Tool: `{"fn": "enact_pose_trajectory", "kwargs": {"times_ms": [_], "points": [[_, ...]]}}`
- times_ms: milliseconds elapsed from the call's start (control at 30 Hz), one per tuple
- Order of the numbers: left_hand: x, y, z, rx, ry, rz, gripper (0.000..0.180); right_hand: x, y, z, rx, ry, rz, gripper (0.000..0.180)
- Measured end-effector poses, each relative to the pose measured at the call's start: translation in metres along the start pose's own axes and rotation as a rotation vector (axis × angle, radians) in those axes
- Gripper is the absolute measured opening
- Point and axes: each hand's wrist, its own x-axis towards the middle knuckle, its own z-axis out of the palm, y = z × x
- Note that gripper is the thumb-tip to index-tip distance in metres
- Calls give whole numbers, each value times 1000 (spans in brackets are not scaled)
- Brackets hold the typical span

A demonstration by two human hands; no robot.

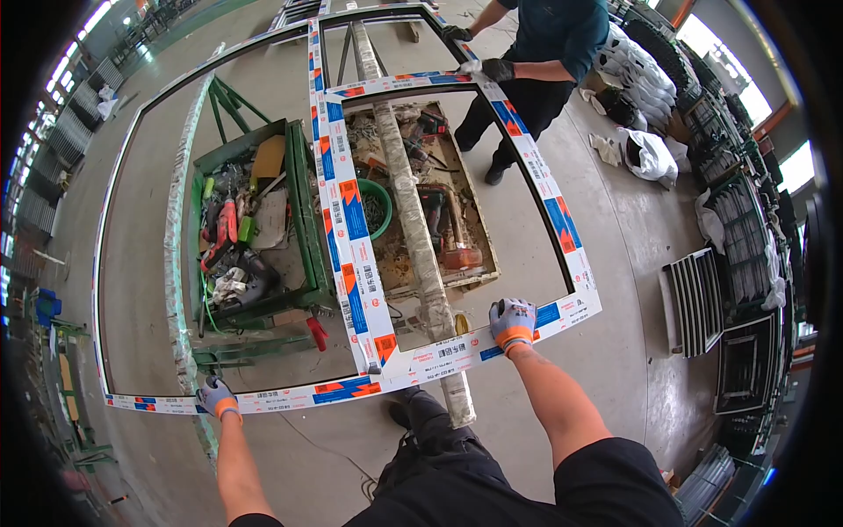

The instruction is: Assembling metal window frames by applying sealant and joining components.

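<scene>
A large window frame [351, 237], wrapped in white film with blue and orange patches, lies flat across wrapped support bars. My left hand [217, 398], in a grey and orange glove, grips the frame's near rail toward its left corner. My right hand [513, 323], gloved the same way, grips the near rail of the smaller right-hand section. Across from me a person in a teal top and dark gloves [497, 68] holds the frame's far side. My dark trousers and shoe show below the frame.
Under the frame stand a green tool cart [303, 211] full of tools, a green bowl [376, 209] and a wooden tray with drills [443, 237]. Stacked dark frames [698, 299] and white bags [650, 154] line the right. Radiator-like racks stand far left.
</scene>
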Motion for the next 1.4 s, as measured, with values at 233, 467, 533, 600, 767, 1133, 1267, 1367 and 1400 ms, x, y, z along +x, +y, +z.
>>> {"fn": "enact_pose_trajectory", "kwargs": {"times_ms": [233,467,533,600,767,1133,1267,1367,1400], "points": [[0,-2,0,-20,24,-6,21,0,0,2,0,12,-3,32],[3,-7,3,-12,-15,-22,25,-1,-2,-2,1,-11,1,32],[4,-10,5,-11,-13,-24,27,0,-3,-2,-4,-11,-1,32],[4,-9,5,-12,-29,-32,27,0,-2,-1,-6,-11,-1,32],[1,-1,-3,-24,-51,-43,28,0,-1,0,-15,0,0,32],[0,4,-9,1,-64,-41,25,-1,-1,-2,7,-6,-2,31],[2,-6,-5,27,-13,-36,26,-2,-2,4,20,68,-34,31],[-2,6,-7,23,-57,-19,26,-2,2,3,17,69,-16,31],[-1,7,-8,11,-73,-25,27,-2,1,1,17,63,-17,31]]}}
